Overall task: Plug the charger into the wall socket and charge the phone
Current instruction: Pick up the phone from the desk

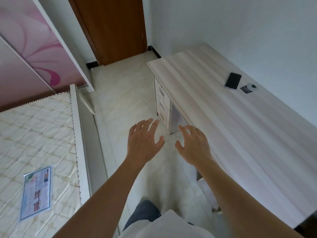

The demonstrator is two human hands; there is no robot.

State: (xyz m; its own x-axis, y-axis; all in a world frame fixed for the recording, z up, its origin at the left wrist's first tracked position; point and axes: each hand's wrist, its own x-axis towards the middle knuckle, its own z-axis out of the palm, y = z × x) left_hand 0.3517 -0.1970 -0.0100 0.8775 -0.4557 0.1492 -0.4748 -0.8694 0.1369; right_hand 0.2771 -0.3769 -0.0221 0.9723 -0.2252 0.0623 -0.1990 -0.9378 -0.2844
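A black phone [233,81] lies flat on the pale wooden desk [223,117] near the far right wall. Beside it sits a small white round object [251,87] with a dark flat piece [245,89] next to it; whether this is the charger I cannot tell. No wall socket shows in the view. My left hand [144,143] is stretched out over the floor, palm down, fingers spread, holding nothing. My right hand [193,145] hovers beside it at the desk's near edge, also spread and empty. Both hands are well short of the phone.
A mattress [37,143] with a printed label lies at the left on a white bed frame. A pink-patterned wardrobe [29,48] stands behind it. A brown door [115,28] closes the far end of a tiled floor aisle [123,93]. Desk drawers [162,103] face the aisle.
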